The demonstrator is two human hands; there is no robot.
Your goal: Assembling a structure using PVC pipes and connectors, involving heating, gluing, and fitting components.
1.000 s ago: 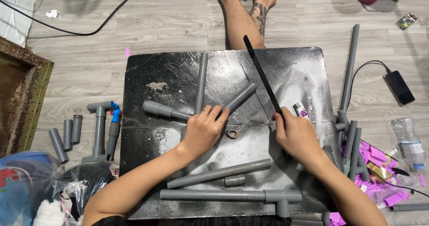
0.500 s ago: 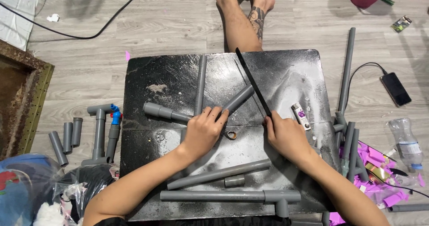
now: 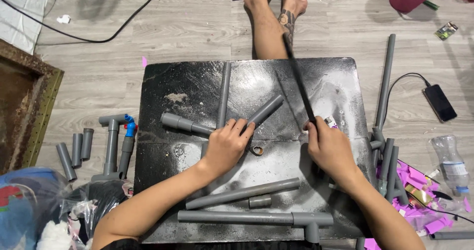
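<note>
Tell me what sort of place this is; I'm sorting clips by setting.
Probably a home floor used as a makeshift workshop: wood-look flooring, a black work board laid on it, loose grey pipes, and a phone charging nearby.

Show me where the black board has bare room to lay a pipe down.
Bare room: the black board far-left corner, and the far-right patch beyond the saw blade. Crowded: near edge under the long pipes, and between left hand and right hand.

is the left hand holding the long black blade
No, the right hand grips the long black blade; the left hand presses down a grey pipe.
</note>
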